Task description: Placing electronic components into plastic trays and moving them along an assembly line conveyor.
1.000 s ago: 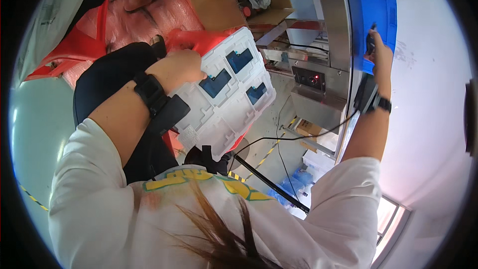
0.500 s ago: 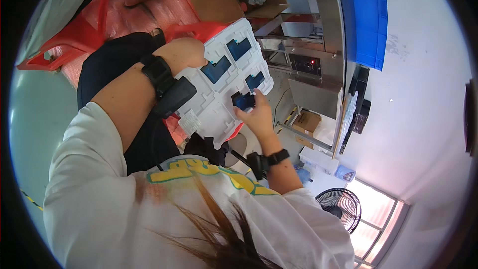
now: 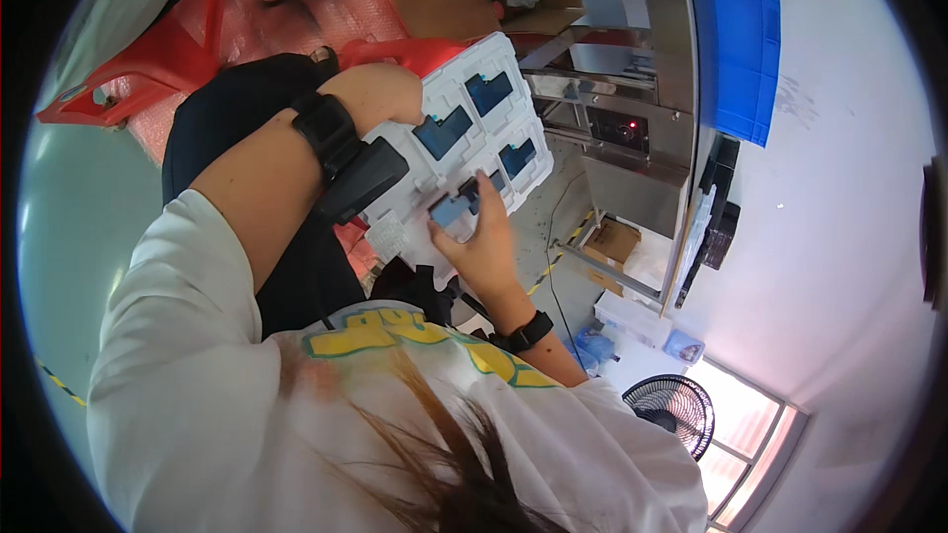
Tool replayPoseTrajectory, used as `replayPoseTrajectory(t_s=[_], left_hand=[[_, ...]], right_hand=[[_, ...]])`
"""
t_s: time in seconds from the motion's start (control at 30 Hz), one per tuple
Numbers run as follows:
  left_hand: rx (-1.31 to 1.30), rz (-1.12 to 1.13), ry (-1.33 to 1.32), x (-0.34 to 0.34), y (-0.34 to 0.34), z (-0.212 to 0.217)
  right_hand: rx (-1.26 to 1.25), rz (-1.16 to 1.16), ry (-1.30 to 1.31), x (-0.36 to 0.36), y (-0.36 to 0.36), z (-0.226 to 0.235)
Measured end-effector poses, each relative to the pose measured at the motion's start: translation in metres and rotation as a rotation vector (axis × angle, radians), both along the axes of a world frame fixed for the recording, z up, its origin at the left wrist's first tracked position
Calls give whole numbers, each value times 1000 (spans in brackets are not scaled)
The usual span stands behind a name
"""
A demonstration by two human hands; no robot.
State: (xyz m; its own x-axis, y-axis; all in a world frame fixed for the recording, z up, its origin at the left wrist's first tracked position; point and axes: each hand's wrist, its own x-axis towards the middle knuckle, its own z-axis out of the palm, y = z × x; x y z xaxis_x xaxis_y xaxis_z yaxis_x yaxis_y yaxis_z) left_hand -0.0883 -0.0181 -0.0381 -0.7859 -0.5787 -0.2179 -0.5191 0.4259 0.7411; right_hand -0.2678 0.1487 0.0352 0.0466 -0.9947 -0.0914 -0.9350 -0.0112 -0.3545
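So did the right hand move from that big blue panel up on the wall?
Yes. The right hand left the blue panel and came down-left to the white plastic tray.

Tight room around the white tray (image 3: 449, 153)

Hemmed in on the right by a steel machine frame (image 3: 632, 138), below by the right hand (image 3: 484, 247) pinching a blue part (image 3: 451, 210), on the left by the left hand (image 3: 380, 99); open only above the compartments.

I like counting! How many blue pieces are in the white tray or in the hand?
4: three sit in the white tray pockets, at and; one blue piece is in the right hand. The left hand may hide more.
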Motion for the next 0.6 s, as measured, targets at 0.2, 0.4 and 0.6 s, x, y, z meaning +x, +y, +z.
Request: replayPoseTrajectory(t_s=[0.2, 0.4, 0.6], left_hand=[[74, -23, -58, 8, -4, 20], [149, -3, -152, 15, -4, 32], [52, 32, -20, 22, 5, 8]], right_hand=[[28, 210, -39, 42, -28, -21], [39, 190, -63, 38, -22, -26], [17, 333, -78, 43, -16, -13]])
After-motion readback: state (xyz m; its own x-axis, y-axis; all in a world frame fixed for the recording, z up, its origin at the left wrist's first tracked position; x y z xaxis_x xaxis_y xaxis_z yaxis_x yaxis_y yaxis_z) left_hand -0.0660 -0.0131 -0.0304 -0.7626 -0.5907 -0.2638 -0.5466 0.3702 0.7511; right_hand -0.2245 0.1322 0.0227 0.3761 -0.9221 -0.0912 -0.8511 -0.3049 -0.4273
